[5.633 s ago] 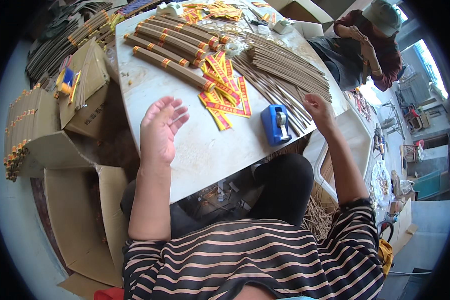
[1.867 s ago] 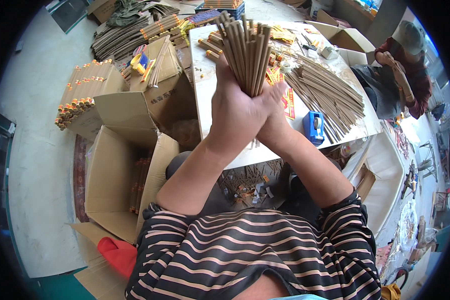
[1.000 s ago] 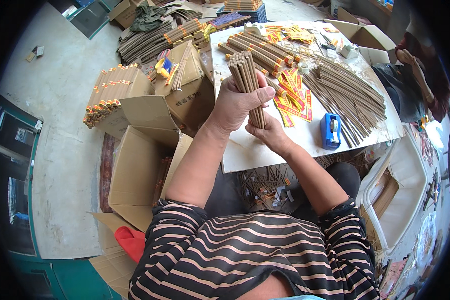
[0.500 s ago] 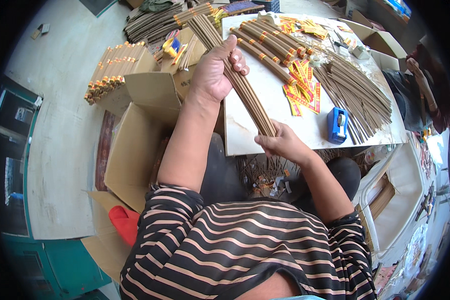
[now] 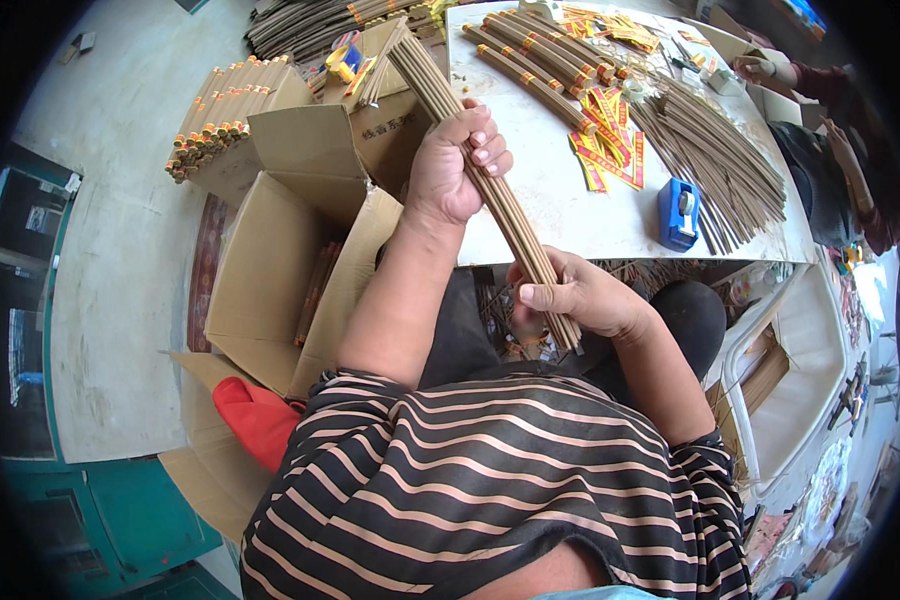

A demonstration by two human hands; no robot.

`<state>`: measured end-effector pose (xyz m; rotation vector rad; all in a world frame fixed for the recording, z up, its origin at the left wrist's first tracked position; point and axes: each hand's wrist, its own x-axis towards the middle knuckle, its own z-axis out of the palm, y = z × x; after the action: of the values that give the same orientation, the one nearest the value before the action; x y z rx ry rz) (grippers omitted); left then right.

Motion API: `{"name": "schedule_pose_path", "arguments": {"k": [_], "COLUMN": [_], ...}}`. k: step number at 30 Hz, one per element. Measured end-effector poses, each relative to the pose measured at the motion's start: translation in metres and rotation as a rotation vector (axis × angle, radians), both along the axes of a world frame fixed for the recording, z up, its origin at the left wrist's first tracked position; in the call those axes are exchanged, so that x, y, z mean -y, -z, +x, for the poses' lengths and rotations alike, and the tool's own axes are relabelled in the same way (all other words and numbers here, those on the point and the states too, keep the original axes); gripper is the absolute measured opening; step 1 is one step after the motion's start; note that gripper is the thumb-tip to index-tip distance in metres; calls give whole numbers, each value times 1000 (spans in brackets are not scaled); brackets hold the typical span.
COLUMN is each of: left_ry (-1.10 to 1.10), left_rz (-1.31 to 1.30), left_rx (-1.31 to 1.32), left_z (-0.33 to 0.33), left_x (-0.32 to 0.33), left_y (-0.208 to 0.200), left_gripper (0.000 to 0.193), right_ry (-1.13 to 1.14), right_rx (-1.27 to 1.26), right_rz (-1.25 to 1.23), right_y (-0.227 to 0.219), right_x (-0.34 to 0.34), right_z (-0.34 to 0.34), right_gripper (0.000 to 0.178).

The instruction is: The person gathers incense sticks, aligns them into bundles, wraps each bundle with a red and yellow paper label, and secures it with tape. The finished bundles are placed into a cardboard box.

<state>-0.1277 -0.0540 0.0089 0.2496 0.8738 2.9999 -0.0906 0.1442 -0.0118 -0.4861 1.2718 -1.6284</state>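
- Bundle of brown sticks (image 5: 427,85) has slid toward the person, its near end now beyond the edge of the surface (image 5: 590,232).
- Left hand (image 5: 458,165): fingers clamped round its upper half.
- Right hand (image 5: 595,298): fingers closed near the lower end, so both ends now show.

The held sticks (image 5: 510,218) are brown, the labels (image 5: 622,145) yellow and red, the tape dispenser (image 5: 679,215) blue, the tabletop (image 5: 565,222) white (smudged with brown), and the shirt (image 5: 490,470) black with pale stripes.
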Motion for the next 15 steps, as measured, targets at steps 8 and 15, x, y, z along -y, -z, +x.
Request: {"name": "schedule_pose_path", "arguments": {"k": [8,15], "left_ry": [-139,8], "left_rz": [-83,27], "left_rx": [208,63], "left_z": [5,12], "left_x": [-10,-12], "left_y": [23,27], "left_gripper": [11,26], "right_ry": [41,-18], "right_rx": [-41,338], "right_rz": [137,-227], "right_y": [9,28], "right_x": [-5,-23], "right_z": [6,2], "right_gripper": [19,33]}}
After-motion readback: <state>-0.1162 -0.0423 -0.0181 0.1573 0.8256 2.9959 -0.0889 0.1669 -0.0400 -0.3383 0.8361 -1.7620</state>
